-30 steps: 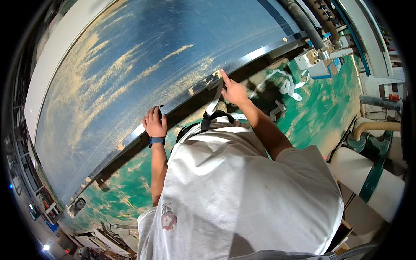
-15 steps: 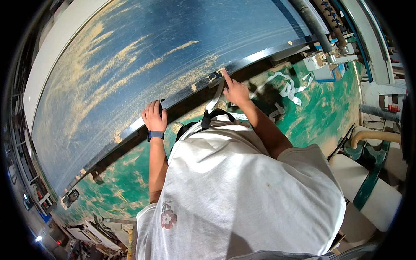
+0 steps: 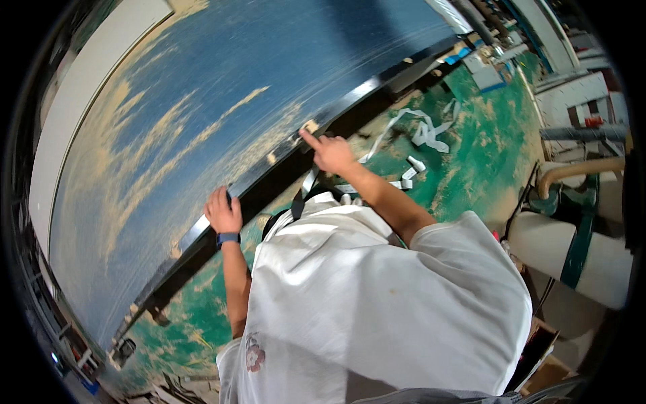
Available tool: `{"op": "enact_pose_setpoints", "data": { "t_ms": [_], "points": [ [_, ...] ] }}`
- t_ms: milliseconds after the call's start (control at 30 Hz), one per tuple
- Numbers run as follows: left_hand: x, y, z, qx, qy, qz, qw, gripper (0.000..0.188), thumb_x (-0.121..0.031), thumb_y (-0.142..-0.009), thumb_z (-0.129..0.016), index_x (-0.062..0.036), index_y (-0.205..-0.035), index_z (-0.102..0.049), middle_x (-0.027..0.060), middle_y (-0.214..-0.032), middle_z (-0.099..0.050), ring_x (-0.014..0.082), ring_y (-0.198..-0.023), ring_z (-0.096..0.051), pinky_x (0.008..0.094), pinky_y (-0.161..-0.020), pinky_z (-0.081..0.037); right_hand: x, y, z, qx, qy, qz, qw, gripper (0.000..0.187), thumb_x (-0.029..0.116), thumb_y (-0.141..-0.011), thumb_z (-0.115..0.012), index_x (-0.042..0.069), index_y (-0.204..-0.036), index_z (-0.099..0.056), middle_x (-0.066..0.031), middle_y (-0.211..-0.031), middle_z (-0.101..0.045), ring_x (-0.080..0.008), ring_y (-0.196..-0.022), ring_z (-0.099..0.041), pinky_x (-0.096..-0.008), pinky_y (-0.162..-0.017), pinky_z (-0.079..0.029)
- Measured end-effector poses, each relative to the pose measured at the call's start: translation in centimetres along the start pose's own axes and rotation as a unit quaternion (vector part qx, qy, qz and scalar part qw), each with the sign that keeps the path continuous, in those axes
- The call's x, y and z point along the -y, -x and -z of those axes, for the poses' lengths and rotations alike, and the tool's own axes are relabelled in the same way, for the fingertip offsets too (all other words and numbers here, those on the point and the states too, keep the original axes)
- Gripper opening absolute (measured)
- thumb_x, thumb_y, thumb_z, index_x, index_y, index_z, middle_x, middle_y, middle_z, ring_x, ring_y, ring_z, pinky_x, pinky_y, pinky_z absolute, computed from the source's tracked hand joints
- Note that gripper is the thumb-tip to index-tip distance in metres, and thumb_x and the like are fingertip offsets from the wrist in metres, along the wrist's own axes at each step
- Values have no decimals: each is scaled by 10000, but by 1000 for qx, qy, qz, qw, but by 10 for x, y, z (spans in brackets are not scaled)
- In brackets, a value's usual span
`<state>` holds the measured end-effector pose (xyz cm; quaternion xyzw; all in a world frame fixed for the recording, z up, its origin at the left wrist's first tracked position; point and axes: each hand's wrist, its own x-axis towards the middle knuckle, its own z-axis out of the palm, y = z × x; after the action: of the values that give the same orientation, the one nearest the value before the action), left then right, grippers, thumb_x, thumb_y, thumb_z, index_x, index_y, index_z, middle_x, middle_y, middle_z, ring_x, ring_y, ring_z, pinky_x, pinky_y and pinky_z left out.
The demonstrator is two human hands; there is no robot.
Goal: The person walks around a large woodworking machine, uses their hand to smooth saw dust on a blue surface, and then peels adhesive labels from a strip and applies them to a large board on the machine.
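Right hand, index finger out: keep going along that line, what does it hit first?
The right hand points its fingertip at a small tan chip on the edge of the blue panel; it probably meets that first, though depth is unclear.
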<state>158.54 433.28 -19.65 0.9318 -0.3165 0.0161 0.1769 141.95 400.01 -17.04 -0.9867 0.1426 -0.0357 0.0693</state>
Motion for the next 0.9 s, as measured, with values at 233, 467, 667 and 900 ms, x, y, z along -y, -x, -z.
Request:
{"op": "enact_pose_setpoints", "data": {
  "t_ms": [233, 467, 667, 900],
  "points": [
    [1, 2, 0, 4, -22, 1, 1000, 442, -298, -873, -590, -131, -1282, -575, 97, -1307, -572, 282, -1268, -482, 494, -1103, -258, 14, -8, -2, 39, -23, -15, 999, 850, 177, -790, -594, 257, -1549, -219, -135, -833, -628, -320, -678, -639, -455, -681, -498],
    [-3, -5, -2, -16, -5, -32, 999, 452, -306, -865, -595, -122, -1277, -569, 102, -1294, -582, 286, -1252, -489, 497, -1101, -268, 8, -13, 6, 87, -66, -107, 988, 863, 182, -815, -564, 254, -1563, -141, -184, -913, -651, -343, -753, -663, -486, -722, -510],
    [2, 0, 1, 12, -9, -12, 1000, 445, -270, -870, -598, -111, -1285, -572, 88, -1320, -570, 283, -1264, -486, 488, -1102, -263, 7, -9, 3, 92, -78, -106, 987, 900, 212, -807, -602, 244, -1565, -118, -162, -932, -656, -340, -778, -672, -472, -705, -516],
    [11, 2, -6, -3, -19, -26, 999, 437, -269, -874, -591, -97, -1276, -578, 105, -1305, -580, 292, -1257, -494, 482, -1102, -267, 1, -9, -8, 90, -146, -88, 981, 925, 214, -825, -597, 248, -1564, -40, -192, -945, -649, -384, -798, -658, -499, -723, -526]
  ]
}}
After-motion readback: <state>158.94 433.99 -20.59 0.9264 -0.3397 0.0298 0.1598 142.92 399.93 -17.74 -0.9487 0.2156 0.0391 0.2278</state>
